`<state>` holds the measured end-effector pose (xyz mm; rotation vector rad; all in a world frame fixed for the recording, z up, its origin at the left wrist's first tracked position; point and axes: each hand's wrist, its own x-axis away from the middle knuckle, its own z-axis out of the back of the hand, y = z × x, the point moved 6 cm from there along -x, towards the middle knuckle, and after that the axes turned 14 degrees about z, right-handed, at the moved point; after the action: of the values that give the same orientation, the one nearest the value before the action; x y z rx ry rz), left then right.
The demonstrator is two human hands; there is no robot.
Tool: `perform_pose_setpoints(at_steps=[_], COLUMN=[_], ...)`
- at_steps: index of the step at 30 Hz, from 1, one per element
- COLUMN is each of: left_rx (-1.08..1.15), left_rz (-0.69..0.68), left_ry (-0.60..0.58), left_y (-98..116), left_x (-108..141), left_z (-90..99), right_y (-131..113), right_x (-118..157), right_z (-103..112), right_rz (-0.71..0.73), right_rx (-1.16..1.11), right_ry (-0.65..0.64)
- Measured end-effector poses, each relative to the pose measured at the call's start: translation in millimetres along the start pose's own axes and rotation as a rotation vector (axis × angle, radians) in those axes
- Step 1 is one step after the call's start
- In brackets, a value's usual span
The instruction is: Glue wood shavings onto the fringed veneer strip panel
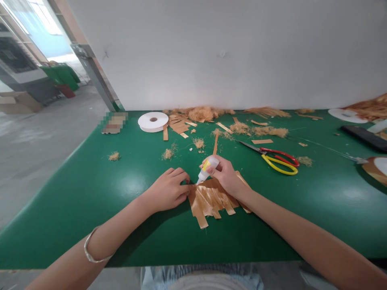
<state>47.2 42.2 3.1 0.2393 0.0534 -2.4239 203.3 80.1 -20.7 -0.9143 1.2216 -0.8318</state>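
My right hand [227, 174] is closed round a small white glue bottle [207, 168] with a yellow label. Its nozzle points down and left, at the upper left corner of a piece made of tan ribbon strips [211, 198]. These strips lie side by side on the green table, with uneven lower ends. At that same corner, the curled fingers of my left hand [173, 189] pinch the edge of the ribbon piece, close to the nozzle tip. Beyond my right hand, a single tan strip [215, 144] lies pointing away from me.
Scissors [272, 158] with red and yellow handles lie to the right. A white ribbon roll [153, 121], cut strips [179, 124] and tangled fibre [204, 113] sit along the wall. Far right are a black phone-like object [364, 137] and another roll [376, 169].
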Motion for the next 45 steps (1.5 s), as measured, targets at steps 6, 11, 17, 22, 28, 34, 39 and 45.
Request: perform_pose_setpoints(at_steps=[6, 11, 17, 22, 28, 34, 39, 45], left_rx=[-0.007, -0.007, -0.022, -0.017, 0.01, 0.004, -0.042, -0.036], left_rz=[0.005, 0.009, -0.003, -0.025, -0.047, -0.043, -0.026, -0.039], left_ry=[-0.009, -0.017, -0.006, 0.022, 0.11, 0.063, 0.006, 0.0], left_y=[-0.5, -0.2, 0.8, -0.3, -1.5, 3.4, 5.5, 6.0], left_x=[-0.1, -0.7, -0.4, 0.9, 2.8, 2.4, 0.6, 0.0], left_z=[-1.3, -0.2, 1.8, 2.8, 8.2, 7.2, 3.8, 1.2], right_y=[-13.6, -17.7, 9.9, 28.3, 33.0, 34.4, 35.8, 35.0], right_x=[2.0, 0.8, -3.6, -4.2, -6.0, -6.6, -5.3, -6.2], right_z=[-4.9, -2.9, 12.2, 21.4, 24.3, 22.8, 22.3, 23.2], right_rz=[0.07, 0.052, -0.12, -0.273, -0.298, -0.296, -0.331, -0.306], right_rx=[0.059, 0.015, -0.342, -0.532, -0.55, -0.575, -0.622, -0.581], right_ry=[-0.057, -0.039, 0.144, 0.279, 0.295, 0.294, 0.309, 0.295])
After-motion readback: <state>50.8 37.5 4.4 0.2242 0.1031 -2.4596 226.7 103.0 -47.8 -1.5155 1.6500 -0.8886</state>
